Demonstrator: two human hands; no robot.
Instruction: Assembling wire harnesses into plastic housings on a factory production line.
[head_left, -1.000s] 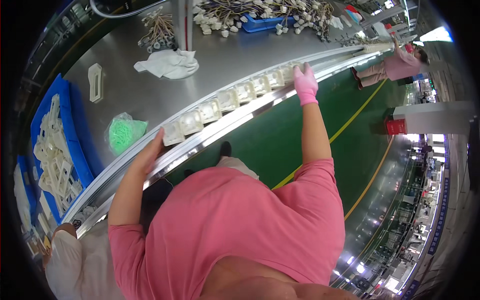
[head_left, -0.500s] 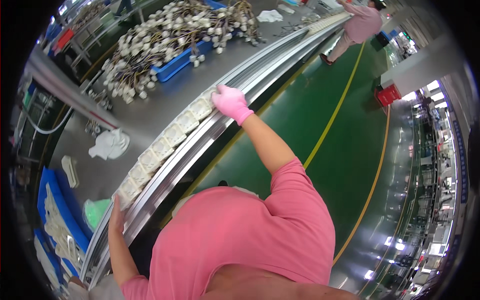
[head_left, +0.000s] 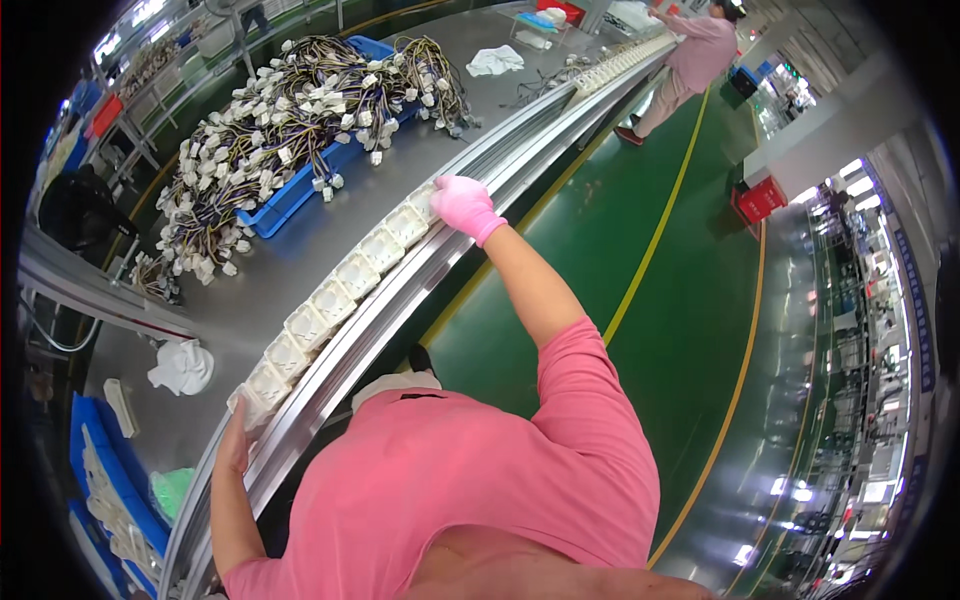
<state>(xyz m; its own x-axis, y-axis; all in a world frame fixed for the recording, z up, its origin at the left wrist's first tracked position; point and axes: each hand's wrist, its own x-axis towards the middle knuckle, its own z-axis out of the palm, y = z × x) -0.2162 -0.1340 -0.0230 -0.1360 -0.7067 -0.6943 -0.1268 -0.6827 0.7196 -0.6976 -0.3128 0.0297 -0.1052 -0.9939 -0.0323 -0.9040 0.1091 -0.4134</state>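
Observation:
A row of several square white plastic parts (head_left: 332, 299), set edge to edge, lies along a silver metal rail (head_left: 340, 345) that runs from lower left to upper right. At the row's far end my right hand (head_left: 466, 208), in a pink glove, is closed on the last part. My bare left hand (head_left: 234, 445) cups the near end, its fingers held against the first part and partly hidden by it. Between the two hands the parts sit close together, each with a round shape in its face.
Left of the rail, a grey worktop (head_left: 235, 335) carries a blue bin (head_left: 290, 200) heaped with wired white connectors (head_left: 225, 135), and a white cloth (head_left: 182, 367). Blue trays (head_left: 90, 425) stand lower left. A person in pink (head_left: 695, 55) is farther along the rail, on the green floor (head_left: 590, 250).
The row and both my hands have moved along the rail toward the far person. The bin, cloth and trays have shifted down and left in view. Both hands keep their hold.

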